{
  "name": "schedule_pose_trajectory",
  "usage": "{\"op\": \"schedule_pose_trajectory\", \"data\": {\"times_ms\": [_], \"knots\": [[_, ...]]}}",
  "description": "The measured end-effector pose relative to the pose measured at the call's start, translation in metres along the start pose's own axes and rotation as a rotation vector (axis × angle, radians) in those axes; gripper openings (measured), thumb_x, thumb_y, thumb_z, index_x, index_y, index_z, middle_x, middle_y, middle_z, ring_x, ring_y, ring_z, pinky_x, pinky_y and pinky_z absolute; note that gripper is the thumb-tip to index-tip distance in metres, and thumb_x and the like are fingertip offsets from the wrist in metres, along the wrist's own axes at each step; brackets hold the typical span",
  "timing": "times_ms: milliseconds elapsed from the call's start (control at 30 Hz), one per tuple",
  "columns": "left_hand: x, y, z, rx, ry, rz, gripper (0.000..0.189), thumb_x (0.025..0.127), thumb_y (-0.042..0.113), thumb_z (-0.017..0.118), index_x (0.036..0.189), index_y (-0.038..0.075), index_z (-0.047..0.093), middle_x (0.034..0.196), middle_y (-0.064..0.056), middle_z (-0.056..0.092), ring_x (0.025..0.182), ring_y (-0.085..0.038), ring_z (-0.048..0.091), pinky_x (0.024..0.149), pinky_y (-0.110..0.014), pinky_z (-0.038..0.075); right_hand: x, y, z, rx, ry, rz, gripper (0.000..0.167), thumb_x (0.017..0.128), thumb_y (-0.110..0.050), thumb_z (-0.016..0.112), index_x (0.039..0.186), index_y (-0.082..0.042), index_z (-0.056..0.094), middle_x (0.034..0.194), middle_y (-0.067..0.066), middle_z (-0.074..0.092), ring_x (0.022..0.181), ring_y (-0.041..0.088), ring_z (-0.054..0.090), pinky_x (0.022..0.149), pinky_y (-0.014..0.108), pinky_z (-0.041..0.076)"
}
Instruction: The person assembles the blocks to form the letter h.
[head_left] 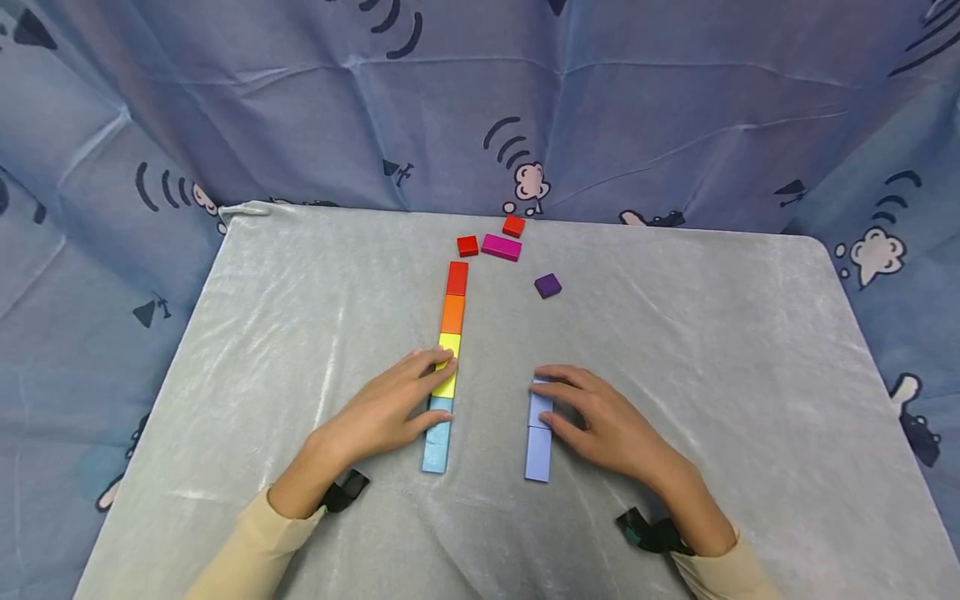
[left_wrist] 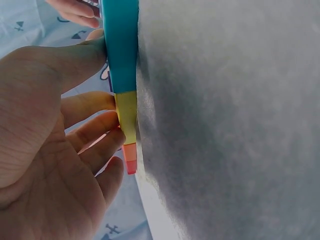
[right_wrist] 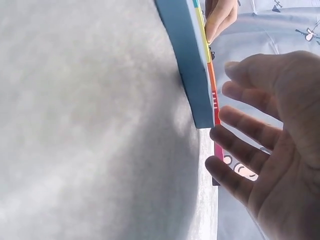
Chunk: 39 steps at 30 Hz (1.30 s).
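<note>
A straight row of flat blocks runs away from the person: light blue [head_left: 436, 454] nearest, then yellow [head_left: 447, 387], orange [head_left: 453, 314] and red [head_left: 457, 278]. My left hand [head_left: 382, 412] lies along its left side, fingertips on the yellow part and thumb at the light blue. In the left wrist view its relaxed fingers [left_wrist: 95, 107] meet the row's edge. To the right is a shorter row of periwinkle blocks [head_left: 537, 457] placed end to end. Over its far block hovers my right hand [head_left: 618, 425], with loosely bent fingers [right_wrist: 245, 150] spread apart in the right wrist view.
Beyond the long row lie two small red blocks [head_left: 467, 246], a magenta block [head_left: 501, 247] and a dark purple block [head_left: 548, 286]. A pale grey cloth [head_left: 712, 350] covers the table. Blue patterned curtains [head_left: 450, 125] hang behind it and at both sides.
</note>
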<state>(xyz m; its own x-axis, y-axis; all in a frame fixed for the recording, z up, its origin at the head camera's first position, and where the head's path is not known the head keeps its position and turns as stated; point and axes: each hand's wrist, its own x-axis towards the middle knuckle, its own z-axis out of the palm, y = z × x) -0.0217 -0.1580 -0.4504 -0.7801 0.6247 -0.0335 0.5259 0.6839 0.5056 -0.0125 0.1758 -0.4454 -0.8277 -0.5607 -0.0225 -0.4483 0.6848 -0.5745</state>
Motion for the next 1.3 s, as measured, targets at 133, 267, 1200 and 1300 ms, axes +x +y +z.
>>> {"op": "schedule_pose_trajectory", "data": {"times_ms": [133, 267, 1200, 1300], "knots": [[0.004, 0.0, 0.001, -0.002, -0.007, 0.011, 0.071, 0.099, 0.033, 0.077, 0.157, 0.003, 0.049, 0.162, -0.012, 0.049, 0.153, -0.025, 0.046, 0.134, -0.042, 0.029, 0.001, 0.001, -0.003, -0.002, 0.028, -0.002, 0.043, 0.097, -0.018, 0.077, 0.14, -0.014, 0.07, 0.152, 0.006, 0.061, 0.141, 0.03, 0.058, 0.116, 0.055, 0.05], [0.005, -0.001, 0.001, -0.001, -0.007, 0.014, 0.07, 0.099, 0.032, 0.077, 0.157, 0.003, 0.05, 0.161, -0.012, 0.05, 0.152, -0.025, 0.047, 0.134, -0.041, 0.03, 0.004, 0.001, -0.006, -0.003, 0.046, -0.02, 0.043, 0.098, -0.018, 0.076, 0.14, -0.013, 0.07, 0.151, 0.007, 0.061, 0.141, 0.03, 0.059, 0.116, 0.056, 0.05], [0.0, -0.003, -0.001, 0.008, -0.006, -0.01, 0.072, 0.099, 0.034, 0.077, 0.158, 0.004, 0.049, 0.162, -0.011, 0.049, 0.153, -0.025, 0.046, 0.132, -0.041, 0.033, 0.035, 0.017, -0.017, -0.005, 0.072, -0.026, 0.049, 0.098, -0.015, 0.075, 0.145, -0.007, 0.064, 0.151, 0.013, 0.059, 0.142, 0.035, 0.056, 0.117, 0.058, 0.048], [-0.002, -0.002, 0.0, 0.006, -0.01, -0.014, 0.072, 0.098, 0.034, 0.077, 0.158, 0.004, 0.049, 0.162, -0.011, 0.049, 0.154, -0.025, 0.046, 0.132, -0.041, 0.034, 0.038, 0.017, -0.016, 0.016, 0.084, -0.016, 0.049, 0.098, -0.014, 0.075, 0.145, -0.006, 0.064, 0.151, 0.014, 0.059, 0.142, 0.035, 0.056, 0.117, 0.058, 0.048]]}}
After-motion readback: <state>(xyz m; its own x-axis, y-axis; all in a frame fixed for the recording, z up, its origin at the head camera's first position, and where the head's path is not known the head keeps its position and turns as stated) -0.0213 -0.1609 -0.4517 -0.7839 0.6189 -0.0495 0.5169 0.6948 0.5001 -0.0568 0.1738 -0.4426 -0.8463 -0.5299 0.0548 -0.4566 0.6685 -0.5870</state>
